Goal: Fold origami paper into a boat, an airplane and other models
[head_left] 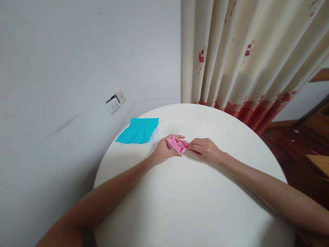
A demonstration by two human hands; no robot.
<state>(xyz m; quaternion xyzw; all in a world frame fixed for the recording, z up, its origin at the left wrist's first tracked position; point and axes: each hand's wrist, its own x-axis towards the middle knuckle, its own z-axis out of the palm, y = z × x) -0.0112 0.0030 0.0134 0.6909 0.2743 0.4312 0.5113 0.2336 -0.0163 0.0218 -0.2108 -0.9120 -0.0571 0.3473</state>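
Folded pink paper [177, 144] is held by the left hand [163, 150] and the right hand [205, 148] over a white desk [195, 199].
It is cradled between the left hand's thumb and fingers, its end pinched by the right hand's fingertips. Beyond the left hand, a creased blue sheet [140, 131] is spread; farther past the right hand, a patterned curtain [239, 65] is hung.

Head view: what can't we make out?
All in the head view:
Pink paper: underside, hidden by its upper folds and the left hand.
Right hand: pinch or touch on the paper, too small to tell.
Round table: near side, cut off by the bottom edge.
Curtain: top, cut off by the upper edge.
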